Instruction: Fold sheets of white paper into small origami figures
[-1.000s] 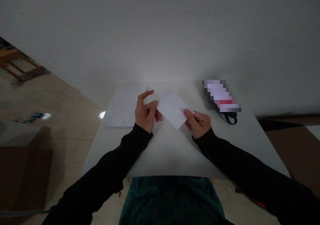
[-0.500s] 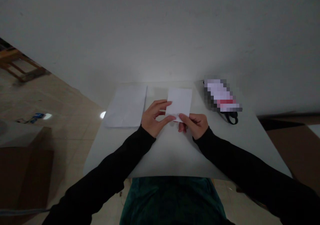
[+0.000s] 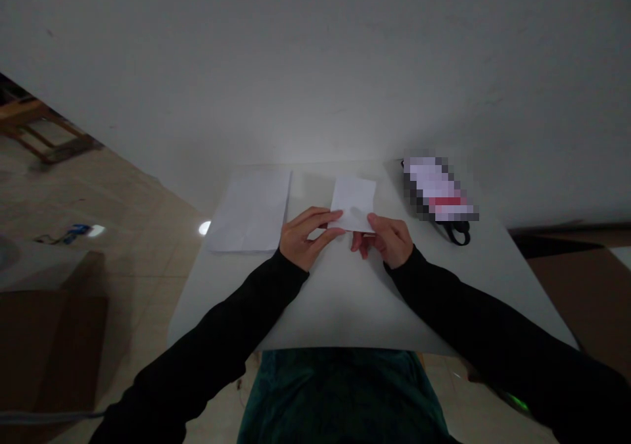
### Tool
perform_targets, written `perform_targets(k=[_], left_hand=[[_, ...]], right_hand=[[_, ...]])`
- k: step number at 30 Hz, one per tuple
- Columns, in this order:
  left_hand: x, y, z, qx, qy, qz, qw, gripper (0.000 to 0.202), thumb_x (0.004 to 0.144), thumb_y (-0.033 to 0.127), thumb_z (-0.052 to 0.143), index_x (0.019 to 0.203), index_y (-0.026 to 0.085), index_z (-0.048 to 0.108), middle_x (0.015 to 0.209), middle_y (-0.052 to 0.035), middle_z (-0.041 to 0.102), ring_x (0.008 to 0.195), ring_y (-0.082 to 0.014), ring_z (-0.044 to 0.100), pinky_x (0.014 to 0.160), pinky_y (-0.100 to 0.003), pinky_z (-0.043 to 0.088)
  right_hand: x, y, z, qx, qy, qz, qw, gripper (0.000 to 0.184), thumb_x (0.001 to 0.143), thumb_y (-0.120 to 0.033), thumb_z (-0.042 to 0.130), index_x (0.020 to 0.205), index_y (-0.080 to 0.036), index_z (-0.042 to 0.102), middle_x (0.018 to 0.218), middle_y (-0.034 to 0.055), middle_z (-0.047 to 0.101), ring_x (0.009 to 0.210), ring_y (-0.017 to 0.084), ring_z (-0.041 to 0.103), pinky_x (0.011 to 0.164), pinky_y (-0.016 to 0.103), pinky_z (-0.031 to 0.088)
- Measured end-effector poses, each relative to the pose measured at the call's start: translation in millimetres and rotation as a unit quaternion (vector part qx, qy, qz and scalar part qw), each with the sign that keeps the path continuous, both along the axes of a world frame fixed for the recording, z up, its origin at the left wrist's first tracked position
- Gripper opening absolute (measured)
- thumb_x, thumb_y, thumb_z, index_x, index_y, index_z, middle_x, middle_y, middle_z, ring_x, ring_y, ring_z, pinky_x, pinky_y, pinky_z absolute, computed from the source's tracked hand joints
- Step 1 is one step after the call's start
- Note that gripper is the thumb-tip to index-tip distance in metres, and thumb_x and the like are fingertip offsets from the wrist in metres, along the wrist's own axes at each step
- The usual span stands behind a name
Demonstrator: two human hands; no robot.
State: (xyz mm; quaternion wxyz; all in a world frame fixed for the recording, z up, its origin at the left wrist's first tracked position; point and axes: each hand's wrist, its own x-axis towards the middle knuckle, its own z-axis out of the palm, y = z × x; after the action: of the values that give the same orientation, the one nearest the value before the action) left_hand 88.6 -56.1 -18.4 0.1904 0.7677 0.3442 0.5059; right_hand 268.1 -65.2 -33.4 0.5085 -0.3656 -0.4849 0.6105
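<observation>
A small folded white paper (image 3: 353,202) lies on the white table (image 3: 345,299) in front of me. My left hand (image 3: 303,237) pinches its near left corner between thumb and fingers. My right hand (image 3: 387,239) grips the near right edge, thumb on top and fingers curled beneath. The near edge of the paper is lifted and folded back toward the far side. Both arms wear black sleeves.
A stack of white sheets (image 3: 251,210) lies to the left of my hands. A blurred-out flat object with a black strap (image 3: 441,194) sits at the far right of the table. A white wall stands just behind the table. Tiled floor and a brown box (image 3: 49,339) are to the left.
The paper went from being held tilted in the air to lying flat and square on the table. My hands have since lifted its near edge and shortened it by folding it away from me.
</observation>
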Motion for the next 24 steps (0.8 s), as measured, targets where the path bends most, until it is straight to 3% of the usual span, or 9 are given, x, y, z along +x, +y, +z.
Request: perform_targets(k=[4,10,14,17,24], left_hand=[[1.4,-1.1,2.2,0.030,0.008,0.004,1.000,0.023,0.079,0.017,0.064,0.101,0.015,0.068,0.090,-0.0068,0.067,0.076,-0.0097,0.062,0.068,-0.021,0.053],[5.3,-2.1,0.4,0.010,-0.024,0.019,0.999,0.023,0.077,0.013,0.063,0.099,0.018,0.069,0.089,-0.0050,0.066,0.074,-0.0093,0.061,0.066,-0.022,0.053],[6.0,0.9,-5.3,-0.069,-0.125,-0.026,0.989,0.035,0.068,0.014,0.073,0.102,0.020,0.068,0.092,-0.0053,0.064,0.078,-0.0108,0.061,0.066,-0.023,0.052],[6.3,2.5,-6.9,-0.107,-0.187,-0.060,0.975,0.044,0.061,0.014,0.079,0.103,0.021,0.067,0.094,-0.0051,0.062,0.083,-0.0128,0.061,0.070,-0.026,0.052],[5.5,0.3,-0.2,-0.096,-0.140,-0.008,0.985,0.025,0.070,0.021,0.072,0.095,0.019,0.068,0.085,-0.0036,0.062,0.071,-0.0092,0.057,0.060,-0.022,0.049]], right_hand=[[0.5,5.4,-1.1,-0.054,0.064,0.015,0.996,0.051,0.076,-0.060,0.055,0.070,-0.010,0.065,0.053,0.0065,0.061,0.047,0.017,0.059,0.034,0.025,0.043],[3.3,9.7,1.4,-0.084,0.115,0.052,0.988,0.043,0.072,-0.050,0.063,0.072,-0.007,0.065,0.054,0.0099,0.064,0.048,0.020,0.061,0.034,0.027,0.045],[6.1,8.5,2.5,-0.036,0.150,0.120,0.981,0.035,0.073,-0.043,0.065,0.086,-0.010,0.066,0.068,0.0087,0.067,0.061,0.021,0.065,0.040,0.027,0.049],[5.7,5.5,1.7,0.030,0.131,0.126,0.983,0.030,0.073,-0.033,0.068,0.095,-0.013,0.066,0.074,0.0071,0.067,0.066,0.019,0.064,0.042,0.027,0.050],[2.1,4.8,0.6,0.078,0.046,0.070,0.993,0.020,0.073,-0.027,0.070,0.087,-0.014,0.067,0.063,0.0026,0.065,0.049,0.011,0.057,0.039,0.023,0.048]])
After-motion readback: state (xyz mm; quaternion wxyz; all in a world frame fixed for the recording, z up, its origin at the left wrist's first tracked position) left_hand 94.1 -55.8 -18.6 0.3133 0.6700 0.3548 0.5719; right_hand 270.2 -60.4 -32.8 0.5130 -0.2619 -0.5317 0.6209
